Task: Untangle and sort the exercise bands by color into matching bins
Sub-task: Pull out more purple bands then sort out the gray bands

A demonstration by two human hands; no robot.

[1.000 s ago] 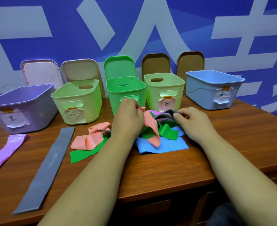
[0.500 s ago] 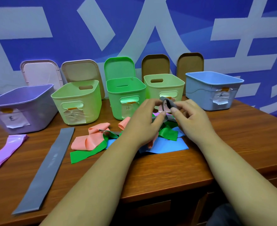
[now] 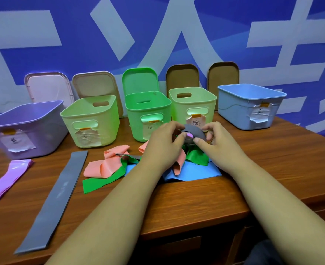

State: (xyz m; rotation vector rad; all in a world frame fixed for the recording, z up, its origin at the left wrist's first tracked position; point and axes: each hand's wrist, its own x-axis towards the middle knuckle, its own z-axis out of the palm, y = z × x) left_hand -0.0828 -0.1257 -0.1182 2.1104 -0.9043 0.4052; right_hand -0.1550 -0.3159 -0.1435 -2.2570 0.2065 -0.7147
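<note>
The left hand (image 3: 163, 142) and right hand (image 3: 217, 142) meet just above the tangle on the desk (image 3: 196, 199). Each pinches the looped grey band (image 3: 194, 130), a thin matte strip arched between their fingertips, with a glint of purple inside the arch. Beneath them the salmon band (image 3: 104, 167), green band (image 3: 102, 181) and blue band (image 3: 192, 174) lie crumpled together. The flat grey band (image 3: 60, 197) lies left, its long axis running from the near edge toward the pale green bin (image 3: 90, 131).

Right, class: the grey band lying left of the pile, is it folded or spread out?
Spread out. The grey band lies flat and straight on the table, no folds or twists showing.
</note>
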